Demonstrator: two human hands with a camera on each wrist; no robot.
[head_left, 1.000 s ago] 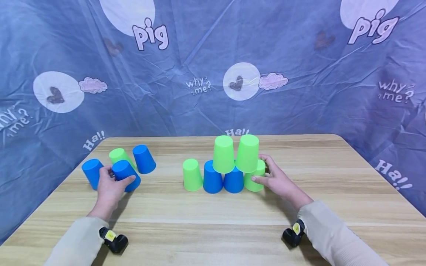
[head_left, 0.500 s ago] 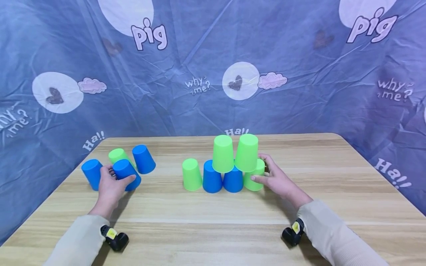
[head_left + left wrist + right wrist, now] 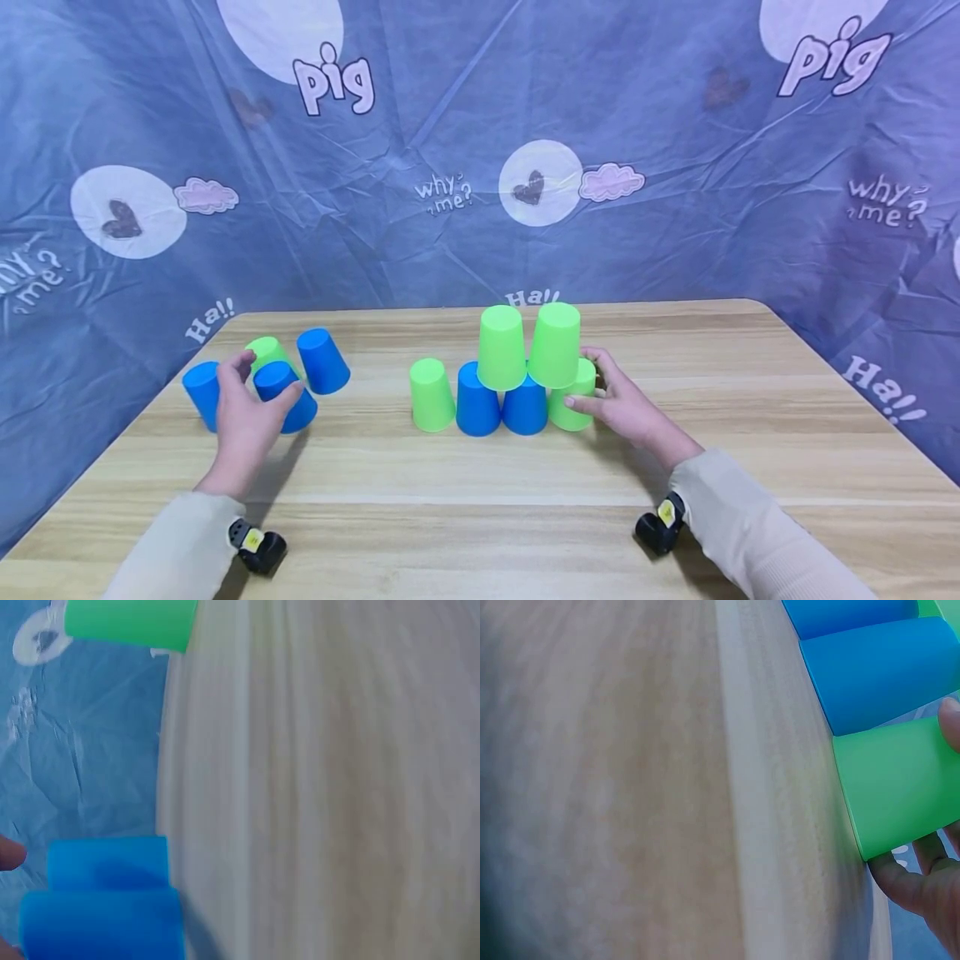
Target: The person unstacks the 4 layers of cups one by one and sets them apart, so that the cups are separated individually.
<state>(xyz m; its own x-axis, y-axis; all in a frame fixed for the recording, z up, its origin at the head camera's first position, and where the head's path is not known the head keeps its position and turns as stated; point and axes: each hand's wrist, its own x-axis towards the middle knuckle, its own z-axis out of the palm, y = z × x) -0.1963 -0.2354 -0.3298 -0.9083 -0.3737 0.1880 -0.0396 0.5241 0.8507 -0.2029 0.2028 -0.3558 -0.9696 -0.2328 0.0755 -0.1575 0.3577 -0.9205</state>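
left hand (image 3: 247, 422): fingers and thumb spread (contact unclear)
blue tapered plastic cup (image 3: 302, 412): just beyond it, between thumb and fingers
right hand (image 3: 626, 410): gripping a lime-green tapered plastic cup (image 3: 896, 786)
writing: "pig", "why me?", "ha!!" on blue printed cloth (image 3: 660, 92) beyond both hands

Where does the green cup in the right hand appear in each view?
Head: green cup, right of centre, at the bottom row's right end.
Left wrist: not in it; the top-edge cup looks like another.
Right wrist: green cup, right edge, mid-height.
Shared landmark: wooden table, in all three.
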